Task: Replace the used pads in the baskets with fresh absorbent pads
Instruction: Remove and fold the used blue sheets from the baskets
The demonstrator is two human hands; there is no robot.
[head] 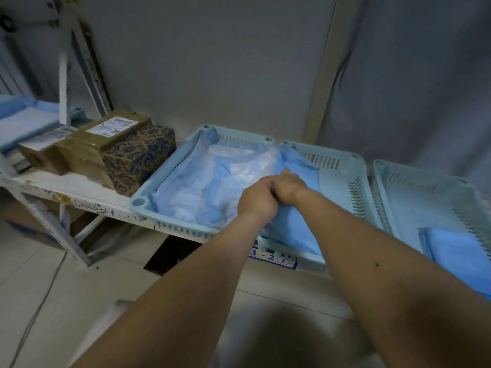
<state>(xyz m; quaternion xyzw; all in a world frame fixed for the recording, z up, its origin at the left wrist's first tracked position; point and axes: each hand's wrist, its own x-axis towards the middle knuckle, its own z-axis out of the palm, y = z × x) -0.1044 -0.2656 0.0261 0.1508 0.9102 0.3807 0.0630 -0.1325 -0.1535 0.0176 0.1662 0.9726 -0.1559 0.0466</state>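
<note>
We pinch the blue pad (295, 224) with both hands, left (256, 200) beside right (289, 185), to spread it over the basket (148, 192).

left hand (256, 201) fingers: curled away from camera, tips hidden; grip on pad can't be confirmed
right hand (288, 185) fingers: tucked under the knuckles, contact with blue pad (292, 227) unclear
middle basket (342, 187): front wall and floor mostly covered by pad and forearms
basket label (273, 257): partly blocked by arm, only "3-2" readable
right basket (425, 187): cut off by right edge
folded pad (462, 251): runs out of frame
box label (114, 126): print too small to read
left shelf pad (24, 120): blurred, cut by left edge
</note>
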